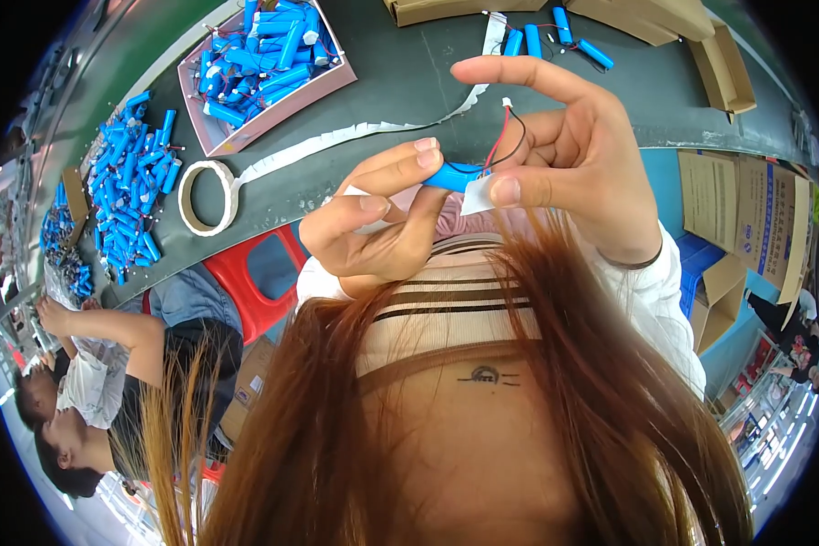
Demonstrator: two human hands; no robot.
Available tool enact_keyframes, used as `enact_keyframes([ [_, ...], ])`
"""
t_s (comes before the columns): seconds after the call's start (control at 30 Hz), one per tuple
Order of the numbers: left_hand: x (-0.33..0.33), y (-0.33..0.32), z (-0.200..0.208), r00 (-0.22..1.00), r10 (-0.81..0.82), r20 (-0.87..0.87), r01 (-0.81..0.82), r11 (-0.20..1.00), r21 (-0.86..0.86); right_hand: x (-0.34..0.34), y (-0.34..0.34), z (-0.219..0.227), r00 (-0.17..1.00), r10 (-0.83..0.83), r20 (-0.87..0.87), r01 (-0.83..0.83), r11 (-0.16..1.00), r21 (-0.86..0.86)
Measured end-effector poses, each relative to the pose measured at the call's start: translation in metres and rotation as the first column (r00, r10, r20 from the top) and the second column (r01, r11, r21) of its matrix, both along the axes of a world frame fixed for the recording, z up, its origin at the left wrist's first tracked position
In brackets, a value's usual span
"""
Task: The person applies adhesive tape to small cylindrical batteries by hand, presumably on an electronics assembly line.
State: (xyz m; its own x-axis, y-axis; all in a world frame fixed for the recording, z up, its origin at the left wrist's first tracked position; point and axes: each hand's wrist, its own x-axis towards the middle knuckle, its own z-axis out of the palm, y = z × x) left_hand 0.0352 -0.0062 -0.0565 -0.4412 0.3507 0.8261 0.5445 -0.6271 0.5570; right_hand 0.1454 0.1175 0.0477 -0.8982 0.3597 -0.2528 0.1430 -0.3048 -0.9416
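Between both hands, above the near edge of the bench, is a blue cylindrical battery [447,177]. My left hand [378,218] pinches one end of it between fingers and thumb. Some white material shows among the left fingers; its kind is hidden. My right hand [587,150] presses its thumb on a small white label [475,197] at the battery's wired end, with the index finger stretched out. From that end a red and a black wire rise in a loop to a small white connector [508,103].
A pink box [282,109] full of blue batteries stands at the far left, beside a loose battery heap [132,187]. A label roll [207,197] trails its strip [337,136] across the bench. Cardboard trays [723,73] lie far right. A co-worker [146,364] sits to the left.
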Motion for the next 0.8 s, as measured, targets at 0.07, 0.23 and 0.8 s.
enact_keyframes([
  [0.07, 0.002, -0.005, -0.001, 1.0, -0.013, 0.003, 0.013, 1.0, 0.014, 0.001, -0.004, -0.002, 1.0, -0.005, -0.005, 0.005, 1.0, -0.009],
  [0.23, 0.006, -0.014, 0.003, 0.998, 0.036, 0.044, -0.033, 0.997, -0.063, -0.002, -0.006, -0.001, 1.0, 0.022, 0.007, -0.022, 1.0, -0.021],
  [0.8, -0.032, 0.042, -0.037, 0.378, 0.063, 0.924, 0.707, 0.624, -0.332, 0.003, 0.049, -0.024, 0.991, 0.123, -0.045, -0.121, 0.992, 0.045],
])
